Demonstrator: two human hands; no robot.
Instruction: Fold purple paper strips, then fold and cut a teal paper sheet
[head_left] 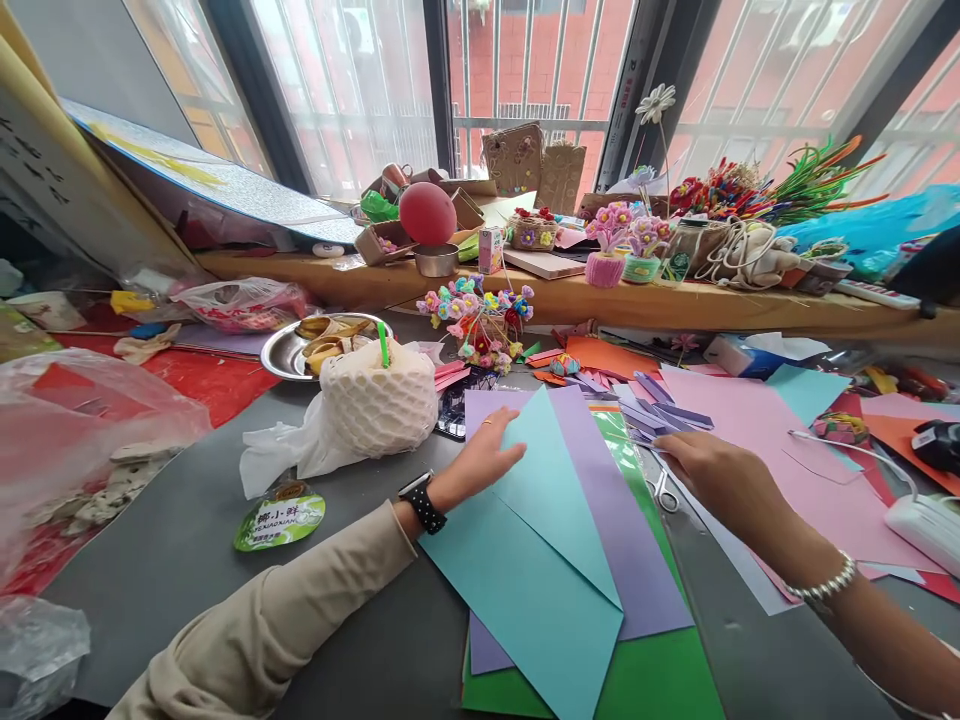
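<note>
My left hand (480,465), with a watch at the wrist, rests on a light-blue sheet of paper (517,580), its fingers stretched out and thumb apart. One flap of that sheet is folded over to a point at the top. Beneath it lie a purple sheet (637,570) and a green pack (660,670). To the right, my right hand (705,470) has its fingers drawn together beside purple paper strips (667,405) and over the upper part of a pair of scissors (665,492). What its fingertips grip, if anything, is hidden.
A coconut in white netting (379,400) with a green straw stands left, before a metal plate (274,355) of banana peels. Pink paper (795,450) and a white cabled device (926,530) lie right. Craft flowers (480,320) and a ledge (337,285) are behind.
</note>
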